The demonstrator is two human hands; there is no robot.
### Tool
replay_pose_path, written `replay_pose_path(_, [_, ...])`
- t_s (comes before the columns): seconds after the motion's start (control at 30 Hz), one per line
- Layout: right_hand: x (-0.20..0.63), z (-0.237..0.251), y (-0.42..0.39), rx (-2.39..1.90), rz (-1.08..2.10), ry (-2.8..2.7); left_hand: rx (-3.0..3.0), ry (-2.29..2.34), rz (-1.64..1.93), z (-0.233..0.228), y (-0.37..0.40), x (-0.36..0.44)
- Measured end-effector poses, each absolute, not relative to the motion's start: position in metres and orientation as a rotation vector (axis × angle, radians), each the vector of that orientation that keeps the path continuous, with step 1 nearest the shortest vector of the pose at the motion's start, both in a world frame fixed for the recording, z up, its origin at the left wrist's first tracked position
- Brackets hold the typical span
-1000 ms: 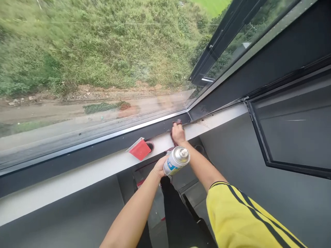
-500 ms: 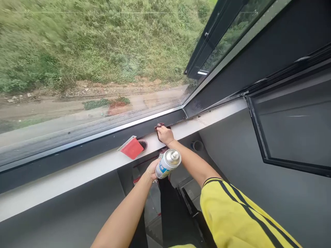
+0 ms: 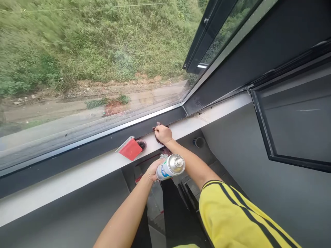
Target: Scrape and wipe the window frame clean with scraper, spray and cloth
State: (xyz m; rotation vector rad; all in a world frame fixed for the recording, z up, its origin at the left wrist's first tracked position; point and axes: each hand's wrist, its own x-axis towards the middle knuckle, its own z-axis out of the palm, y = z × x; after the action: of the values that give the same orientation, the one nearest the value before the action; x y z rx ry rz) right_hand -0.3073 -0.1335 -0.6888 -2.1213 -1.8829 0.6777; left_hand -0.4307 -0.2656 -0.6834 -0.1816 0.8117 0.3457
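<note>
The right hand (image 3: 162, 133) presses a dark cloth (image 3: 156, 126) flat on the sill (image 3: 77, 174), right of the red scraper (image 3: 130, 148), while the left hand (image 3: 152, 171), nearer the body, grips a spray can (image 3: 170, 167).

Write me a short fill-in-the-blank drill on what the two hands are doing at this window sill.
1. The left hand holds a ____ can below the sill.
2. The right hand presses a dark cloth onto the white ____, against the black window frame.
3. The scraper lying on the sill is ____ in colour.
4. The right arm wears a ____ sleeve with black stripes.

Missing words: spray; sill; red; yellow
</note>
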Motion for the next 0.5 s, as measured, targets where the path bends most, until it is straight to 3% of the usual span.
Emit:
replay_pose_path(0.17, [-0.234, -0.677, -0.12, -2.503, 0.478, -1.386, -0.168, 0.796, 0.322, -0.684, -0.264, -0.43])
replay_pose_path(0.37, [-0.282, -0.682, -0.122, -2.325, 0.565, -1.726, -0.173, 0.781, 0.31, -0.686, -0.265, -0.429])
replay_pose_path(0.5, [-0.246, -0.677, -0.11, -2.409, 0.511, -1.6, -0.159, 0.832, 0.326, -0.683, -0.264, -0.432])
